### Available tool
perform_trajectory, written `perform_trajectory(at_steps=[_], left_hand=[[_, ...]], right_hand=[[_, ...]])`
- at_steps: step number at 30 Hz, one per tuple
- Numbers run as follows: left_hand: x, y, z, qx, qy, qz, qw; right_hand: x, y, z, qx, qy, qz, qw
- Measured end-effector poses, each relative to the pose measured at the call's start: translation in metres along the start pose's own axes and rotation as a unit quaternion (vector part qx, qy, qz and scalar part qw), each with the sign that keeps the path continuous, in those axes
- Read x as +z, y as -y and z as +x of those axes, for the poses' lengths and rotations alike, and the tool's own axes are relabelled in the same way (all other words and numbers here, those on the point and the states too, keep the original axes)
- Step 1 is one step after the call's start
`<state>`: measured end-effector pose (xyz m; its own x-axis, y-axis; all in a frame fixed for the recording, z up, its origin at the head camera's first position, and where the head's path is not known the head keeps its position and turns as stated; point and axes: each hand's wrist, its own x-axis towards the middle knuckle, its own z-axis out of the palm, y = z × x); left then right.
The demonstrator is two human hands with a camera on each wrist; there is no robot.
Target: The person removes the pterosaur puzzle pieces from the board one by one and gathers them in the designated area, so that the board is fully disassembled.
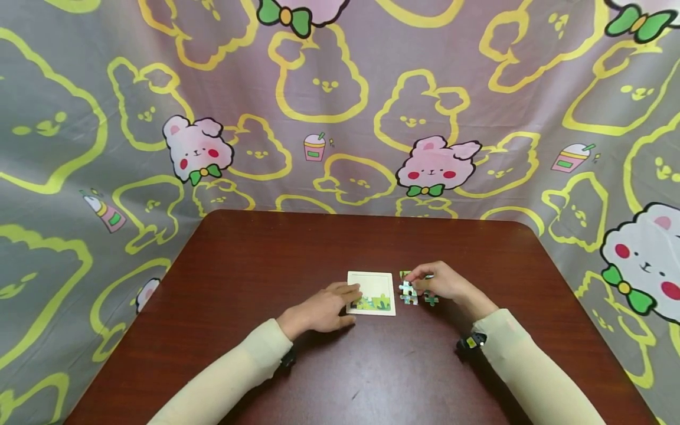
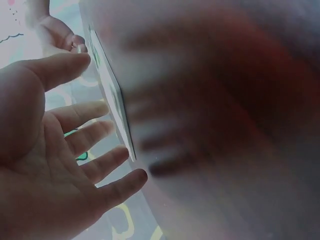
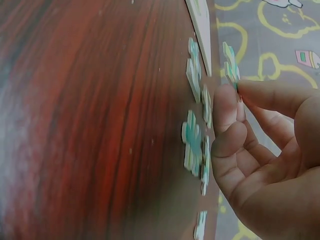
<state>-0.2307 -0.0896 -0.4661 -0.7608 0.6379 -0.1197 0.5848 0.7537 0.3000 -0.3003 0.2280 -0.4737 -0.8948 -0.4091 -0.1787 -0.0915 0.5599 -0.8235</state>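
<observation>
A pale square puzzle board (image 1: 372, 284) lies on the table, with green picture pieces fitted along its lower part. My left hand (image 1: 323, 308) rests at the board's left side, its fingertips over the edge; in the left wrist view its fingers (image 2: 120, 187) are spread and fairly straight. To the right of the board, my right hand (image 1: 445, 281) is over a group of loose pieces. Between thumb and fingers it pinches a jigsaw piece (image 3: 231, 65), held up off the table in the right wrist view. Loose jigsaw pieces (image 3: 192, 142) lie beside that hand, partly hidden by it in the head view.
The dark brown wooden table (image 1: 297, 248) extends around the board, its far edge near a patterned curtain (image 1: 350, 77) with cartoon rabbits. The curtain also runs along both sides. A dark wrist device (image 1: 471, 341) is strapped at my right cuff.
</observation>
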Motion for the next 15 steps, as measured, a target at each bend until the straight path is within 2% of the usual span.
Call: perform_trajectory(at_steps=[10,15], left_hand=[[0.000,0.009,0.004,-0.022,-0.008,0.004,0.9997],[-0.001,0.011,0.004,-0.036,-0.007,0.004,0.9993]], right_hand=[[-0.011,-0.012,-0.007,-0.018,0.000,0.002,0.9998],[-0.017,-0.017,-0.011,-0.009,0.001,0.003,1.0000]])
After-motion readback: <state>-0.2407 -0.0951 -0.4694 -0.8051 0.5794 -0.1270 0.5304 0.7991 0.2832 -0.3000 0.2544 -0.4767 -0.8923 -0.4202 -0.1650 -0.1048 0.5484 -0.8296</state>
